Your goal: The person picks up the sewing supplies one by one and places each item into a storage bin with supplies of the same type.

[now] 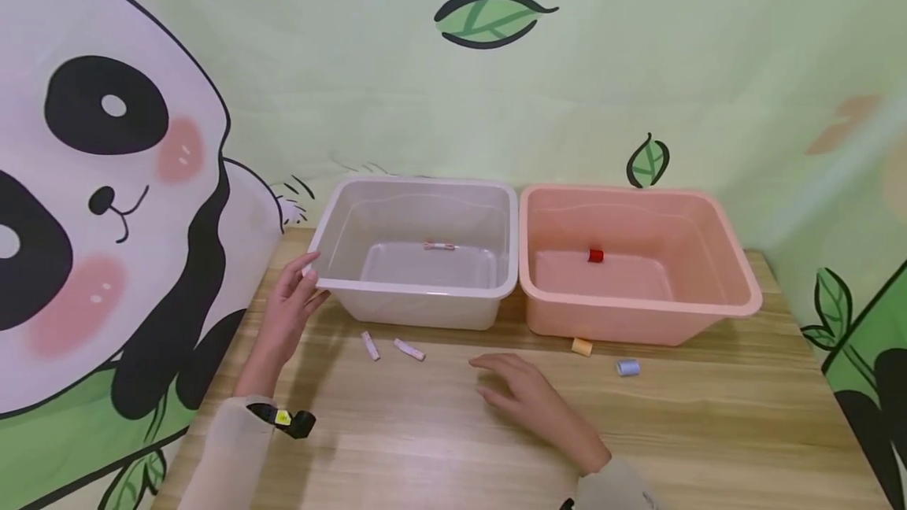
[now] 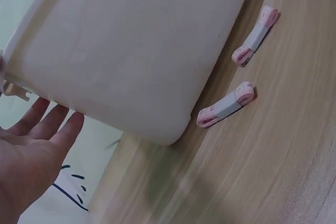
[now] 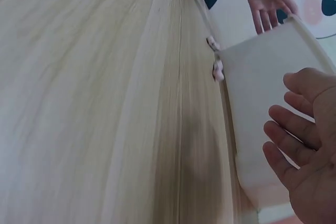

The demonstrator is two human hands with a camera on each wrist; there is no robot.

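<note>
My left hand grips the front left corner of a whitish plastic bin, thumb at the rim and fingers beneath it. In the left wrist view those fingers lie along the underside of the rim. Two folded pink-and-white tape measures with paper bands lie on the table before this bin, and a similar tape measure sits inside it. My right hand holds nothing, its fingers loosely bent and spread over the table in front of the bins.
A pink bin stands against the whitish bin's right side, with a small red roll inside. In front of it, a small orange roll and a light blue roll lie on the wooden table. A panda-print cloth hangs behind.
</note>
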